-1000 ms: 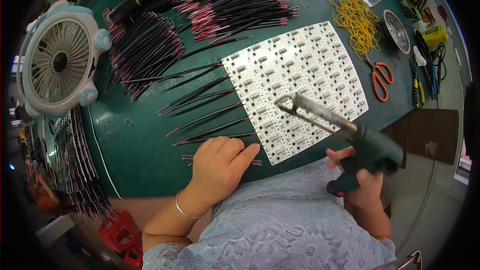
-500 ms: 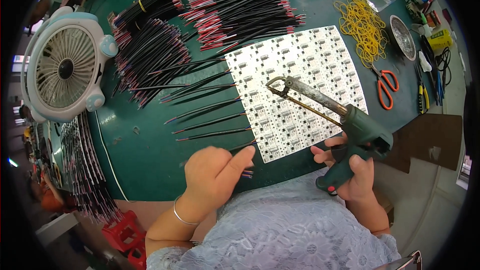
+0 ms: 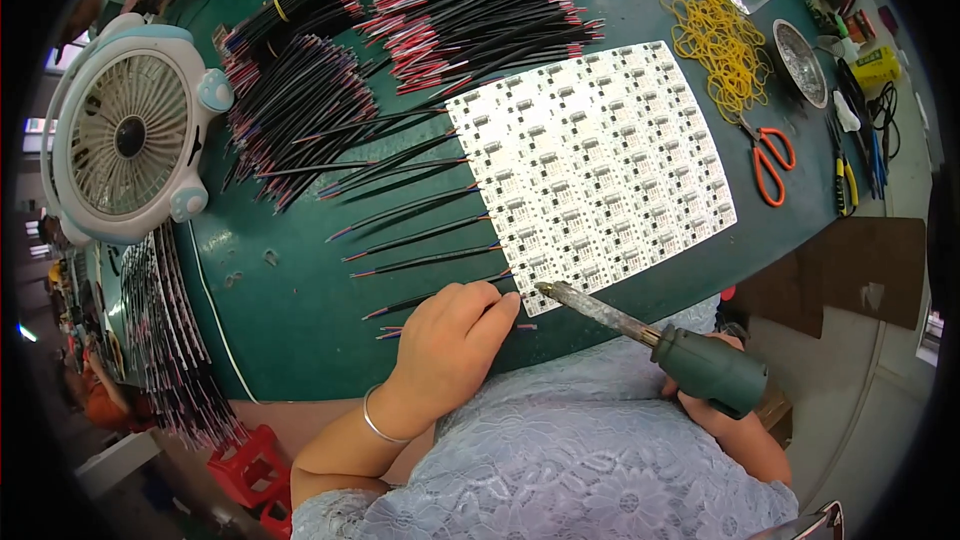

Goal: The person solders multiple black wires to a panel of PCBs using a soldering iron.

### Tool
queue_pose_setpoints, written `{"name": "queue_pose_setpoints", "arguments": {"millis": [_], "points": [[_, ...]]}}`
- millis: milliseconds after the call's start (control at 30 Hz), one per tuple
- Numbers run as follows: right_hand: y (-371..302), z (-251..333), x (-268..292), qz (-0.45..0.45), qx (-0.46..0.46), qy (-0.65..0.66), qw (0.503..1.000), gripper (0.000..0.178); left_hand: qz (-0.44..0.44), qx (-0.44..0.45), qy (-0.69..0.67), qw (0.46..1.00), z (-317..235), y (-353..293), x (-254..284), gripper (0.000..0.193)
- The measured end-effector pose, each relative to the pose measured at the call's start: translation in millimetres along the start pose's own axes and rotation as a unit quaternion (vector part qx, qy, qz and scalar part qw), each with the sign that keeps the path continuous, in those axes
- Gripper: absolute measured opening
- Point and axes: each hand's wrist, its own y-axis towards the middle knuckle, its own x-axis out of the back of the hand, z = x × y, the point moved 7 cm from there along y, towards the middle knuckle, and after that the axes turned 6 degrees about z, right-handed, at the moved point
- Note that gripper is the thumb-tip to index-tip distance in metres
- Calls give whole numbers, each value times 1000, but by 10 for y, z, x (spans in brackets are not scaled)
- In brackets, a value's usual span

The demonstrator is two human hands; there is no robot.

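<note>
My right hand is closed round the handle of a dark green soldering gun, which partly hides the fingers. The gun's metal tip points left, at the near left corner of a white sheet of circuit boards. My left hand is closed beside that corner, fingertips at the sheet's edge; what they pinch is hidden. Just beyond the knuckles, a black cable reaches the sheet's left edge. Another cable shows coloured wire ends from under my hand. Several more black cables stick out leftward along that edge.
Bundles of black cables lie at the back, with another pile at left. A white fan stands far left. Yellow rubber bands, orange-handled scissors, a metal bowl and pliers are on the right.
The soldering gun has swung down and toward me, its tip now at the sheet's near left corner. My left hand has moved slightly right, and the cable beyond its knuckles shows more fully.
</note>
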Motion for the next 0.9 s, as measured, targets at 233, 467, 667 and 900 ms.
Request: {"name": "queue_pose_setpoints", "arguments": {"millis": [233,467,667,900], "points": [[-59,-55,-50,25,-64,53,996,29,15,5,-3,1000,-18,-1,-8,32],[73,259,-9,20,95,-146,985,32,34,31,0,999,-16,4,-9,28],[50,276,-30,30,89,-161,983,37,38,31,27,998,-40,36,1,24],[59,279,-5,13,52,-113,992,35,44,26,44,998,-56,51,10,19]]}}
